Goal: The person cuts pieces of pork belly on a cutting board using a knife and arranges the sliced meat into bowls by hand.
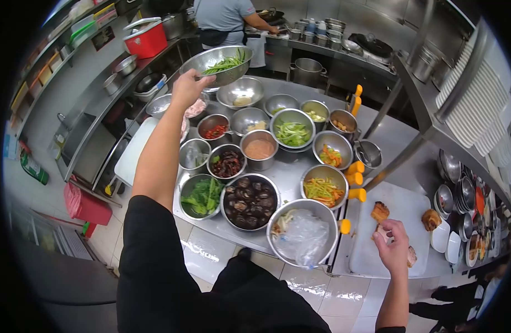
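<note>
My left hand [190, 90] grips the rim of a metal bowl [191, 62], held tilted above the far left of the counter. Green beans [226, 62] lie in that bowl. Over the white cutting board [366, 258], my right hand [395, 247] is closed, thumb and fingers curled about a pale piece of meat [383, 233]. Another browned piece of meat [380, 211] lies just beyond the fingers. One more piece [412, 257] shows partly behind the hand.
Several metal bowls crowd the counter, including dark mushrooms [250, 202], leafy greens [201, 197] and a plastic bag [305, 236]. Yellow-orange handles [356, 194] line the board's left side. A plate rack [472, 89] overhangs the right. Another person [222, 22] stands at the far stove.
</note>
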### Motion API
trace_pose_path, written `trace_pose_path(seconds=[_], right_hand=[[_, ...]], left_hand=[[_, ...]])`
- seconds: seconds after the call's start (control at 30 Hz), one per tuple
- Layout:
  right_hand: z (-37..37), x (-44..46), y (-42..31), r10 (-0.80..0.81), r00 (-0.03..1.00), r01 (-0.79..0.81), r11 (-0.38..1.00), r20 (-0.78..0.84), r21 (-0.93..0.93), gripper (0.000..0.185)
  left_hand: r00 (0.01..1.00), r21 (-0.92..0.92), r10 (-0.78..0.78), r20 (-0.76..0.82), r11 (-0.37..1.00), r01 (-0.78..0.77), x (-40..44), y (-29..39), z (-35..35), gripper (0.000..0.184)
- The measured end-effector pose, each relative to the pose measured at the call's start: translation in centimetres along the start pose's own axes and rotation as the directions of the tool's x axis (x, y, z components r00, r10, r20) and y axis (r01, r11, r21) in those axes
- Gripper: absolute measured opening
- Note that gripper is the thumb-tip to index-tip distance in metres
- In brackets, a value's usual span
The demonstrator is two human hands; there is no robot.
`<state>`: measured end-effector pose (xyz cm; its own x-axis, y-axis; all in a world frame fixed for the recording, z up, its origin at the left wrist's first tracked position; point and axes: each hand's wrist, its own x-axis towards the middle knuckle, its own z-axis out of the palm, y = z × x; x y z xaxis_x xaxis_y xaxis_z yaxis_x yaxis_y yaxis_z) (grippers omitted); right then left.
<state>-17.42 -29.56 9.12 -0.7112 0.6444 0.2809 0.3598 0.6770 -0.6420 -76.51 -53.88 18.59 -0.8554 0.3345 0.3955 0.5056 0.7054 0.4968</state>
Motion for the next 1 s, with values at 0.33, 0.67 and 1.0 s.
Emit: trace_pose_path(seconds=[0.33, 0.67, 1.0], right_hand=[[18.4, 16.0, -21.2, -0.348, 0.868, 0.398, 0.914, 0.354, -0.080, 0.048], [53.7, 43.9, -37.8, -0.218, 0.870, 0.392, 0.850, 0.441, -0.353, 0.044], [71.4, 51.8, -42.8, -0.447, 0.861, 0.498, 0.636, 0.244, -0.590, 0.033]], left_hand=[[0.985, -0.134, 0.066, -0.156, 0.987, -0.087, 8.3, -17.5, -10.1, 0.053], [0.992, -0.280, 0.066, -0.112, 0.955, -0.095, 8.2, -48.4, -13.7, 0.030], [0.985, -0.275, -0.153, -0.076, 0.953, 0.127, 0.4, -62.9, -18.7, 0.043]])
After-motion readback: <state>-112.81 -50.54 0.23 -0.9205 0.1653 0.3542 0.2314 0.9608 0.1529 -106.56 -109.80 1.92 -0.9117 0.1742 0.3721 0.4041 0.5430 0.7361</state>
